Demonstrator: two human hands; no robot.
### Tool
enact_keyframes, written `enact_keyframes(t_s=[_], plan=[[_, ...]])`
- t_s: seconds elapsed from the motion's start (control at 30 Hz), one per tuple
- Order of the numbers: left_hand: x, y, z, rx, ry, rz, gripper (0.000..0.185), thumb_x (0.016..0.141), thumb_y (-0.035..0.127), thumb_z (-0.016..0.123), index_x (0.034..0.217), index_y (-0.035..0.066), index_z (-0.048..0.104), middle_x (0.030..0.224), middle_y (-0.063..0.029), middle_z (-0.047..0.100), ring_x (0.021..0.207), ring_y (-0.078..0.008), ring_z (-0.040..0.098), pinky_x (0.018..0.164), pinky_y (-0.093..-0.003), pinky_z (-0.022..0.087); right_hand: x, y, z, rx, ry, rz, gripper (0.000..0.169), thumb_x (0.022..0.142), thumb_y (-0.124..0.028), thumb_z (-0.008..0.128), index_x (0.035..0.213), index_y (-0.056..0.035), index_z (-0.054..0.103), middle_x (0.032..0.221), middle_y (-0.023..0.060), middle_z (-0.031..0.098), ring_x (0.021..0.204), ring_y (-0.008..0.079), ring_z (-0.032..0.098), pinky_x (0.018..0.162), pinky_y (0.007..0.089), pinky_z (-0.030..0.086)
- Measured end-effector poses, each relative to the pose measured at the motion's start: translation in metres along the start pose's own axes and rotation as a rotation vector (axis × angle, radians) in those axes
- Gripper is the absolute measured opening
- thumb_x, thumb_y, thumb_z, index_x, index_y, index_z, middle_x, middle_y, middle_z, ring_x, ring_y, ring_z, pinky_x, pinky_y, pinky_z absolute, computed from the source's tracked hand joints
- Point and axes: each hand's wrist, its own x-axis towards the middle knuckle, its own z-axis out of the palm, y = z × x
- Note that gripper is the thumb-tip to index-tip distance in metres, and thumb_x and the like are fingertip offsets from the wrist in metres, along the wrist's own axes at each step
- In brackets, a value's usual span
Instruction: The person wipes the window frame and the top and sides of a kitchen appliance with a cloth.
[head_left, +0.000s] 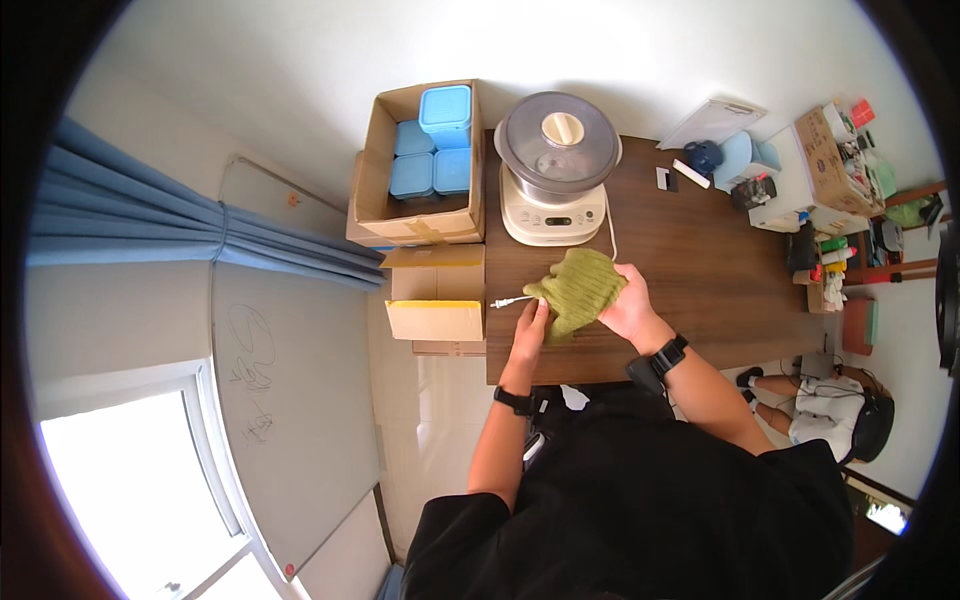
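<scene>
A ribbed green knitted cloth (583, 289) is held up between my two hands above the front of the brown wooden table. My left hand (531, 330) pinches its lower left edge near the thumb. My right hand (631, 304) grips its right side, fingers partly hidden behind it. A white power plug (504, 303) pokes out just left of the cloth; part of its cord is hidden. Behind the cloth stands a cream kitchen appliance (553, 217) with a control panel and a grey translucent lid (559, 142) topped by a cream knob.
Left of the appliance, a cardboard box (420, 229) holds several blue-lidded containers (445, 109); an opened carton (436, 320) is nearer me. A dark blue mug (703, 157), a white box (787, 180) and small items stand at right. Another person (829, 409) sits beyond the table's right end.
</scene>
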Motion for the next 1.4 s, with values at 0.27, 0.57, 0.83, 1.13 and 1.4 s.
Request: enact_keyframes(t_s=[0.27, 0.57, 0.83, 1.13, 1.4], plan=[[0.001, 0.011, 0.018, -0.685, -0.309, -0.246, 0.084, 0.096, 0.074, 0.044, 0.149, 0.009, 0.046, 0.148, -0.0091, 0.053, 0.132, -0.0276, 0.054, 0.106, -0.0393, 0.047, -0.001, -0.012, -0.037, 0.165, -0.144, 0.035, 0.055, 0.099, -0.034, 0.038, 0.141, -0.0001, 0.052, 0.144, 0.0166, 0.057, 0.133, 0.0338, 0.053, 0.113, 0.0521, 0.040], [0.008, -0.023, -0.003, -1.385, -0.492, -0.077, 0.062, 0.105, 0.054, 0.043, 0.150, 0.011, 0.046, 0.155, -0.0132, 0.047, 0.140, -0.0342, 0.048, 0.118, -0.0552, 0.038, 0.013, -0.016, -0.031, 0.300, -0.333, 0.141, 0.056, 0.101, -0.034, 0.037, 0.145, -0.0021, 0.049, 0.148, 0.0158, 0.054, 0.136, 0.0340, 0.050, 0.116, 0.0518, 0.036], [0.033, 0.030, 0.024, -0.884, -0.331, -0.083, 0.059, 0.104, 0.046, 0.045, 0.150, 0.008, 0.046, 0.156, -0.0138, 0.046, 0.143, -0.0339, 0.043, 0.120, -0.0540, 0.034, 0.028, -0.037, -0.015, 0.134, -0.185, 0.105, 0.054, 0.101, -0.032, 0.038, 0.145, -0.0017, 0.050, 0.147, 0.0152, 0.056, 0.134, 0.0314, 0.053, 0.117, 0.0484, 0.036], [0.076, 0.065, 0.003, -0.807, -0.211, 0.092, 0.061, 0.101, 0.050, 0.046, 0.149, 0.013, 0.049, 0.152, -0.0130, 0.051, 0.139, -0.0366, 0.046, 0.112, -0.0553, 0.041, 0.080, -0.056, -0.037, -0.707, 0.233, -0.193, 0.062, 0.102, -0.054, 0.055, 0.142, -0.0064, 0.055, 0.141, 0.0069, 0.059, 0.133, 0.0190, 0.049, 0.102, 0.0330, 0.038], [0.158, 0.045, 0.023, 1.010, 0.216, 0.558, 0.034, 0.091, 0.014, 0.058, 0.122, 0.002, 0.065, 0.130, -0.0237, 0.060, 0.127, -0.0474, 0.047, 0.113, -0.0575, 0.034, 0.187, -0.070, -0.133, -1.012, 0.780, -0.713, 0.056, 0.105, -0.029, 0.047, 0.147, 0.0078, 0.045, 0.149, 0.0244, 0.049, 0.141, 0.0333, 0.043, 0.114, 0.0383, 0.035]])
